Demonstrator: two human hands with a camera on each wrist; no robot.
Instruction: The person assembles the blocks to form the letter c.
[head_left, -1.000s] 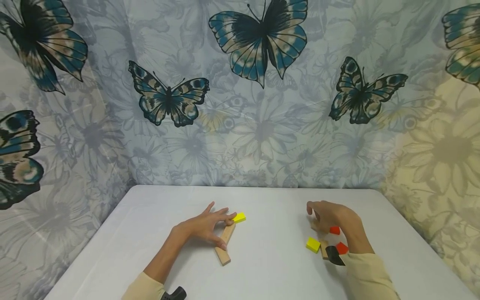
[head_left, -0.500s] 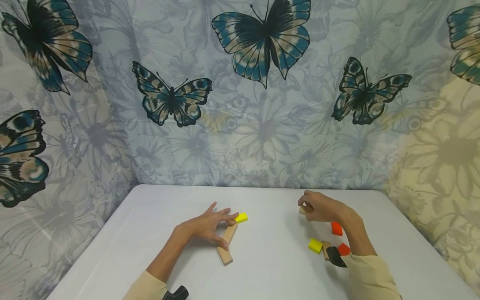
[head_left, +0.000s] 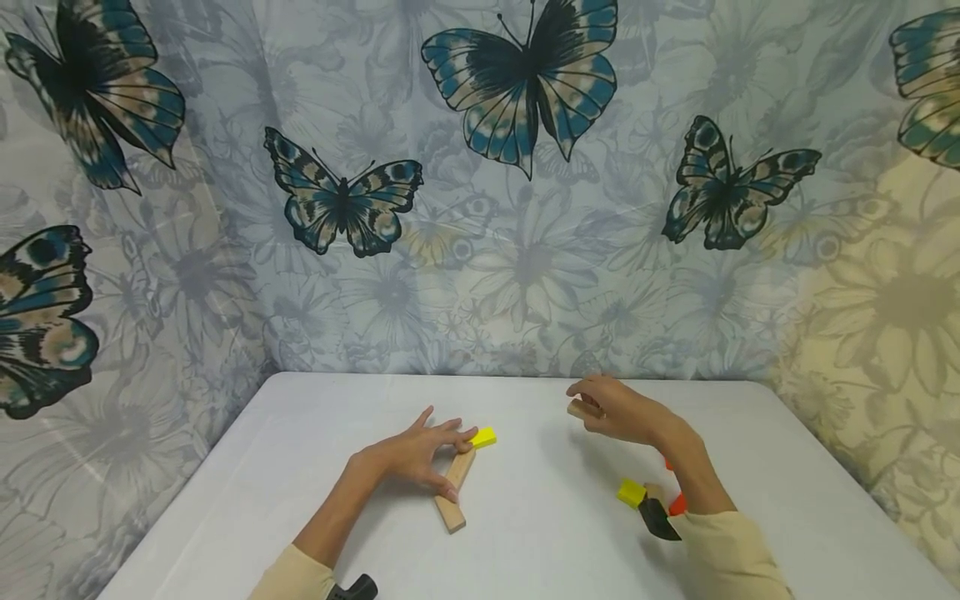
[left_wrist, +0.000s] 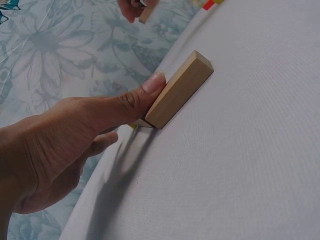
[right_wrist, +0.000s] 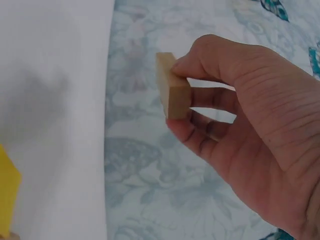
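Observation:
On the white table, my left hand spans a plain wooden block, index finger near its far end and thumb near its close end. A second wooden block meets it at an angle by the thumb; a block also stands against the thumb in the left wrist view. At the far end a yellow block lies by the fingertips. My right hand is raised above the table and pinches a small rectangular wooden block between thumb and fingers.
Beneath the right forearm lie a yellow block, a wooden block and two partly hidden red blocks, one red block by the sleeve. A butterfly-patterned cloth hangs behind the table.
My right hand has lifted a wooden block from the group at the right and carried it up and leftward. The left hand stays on its blocks.

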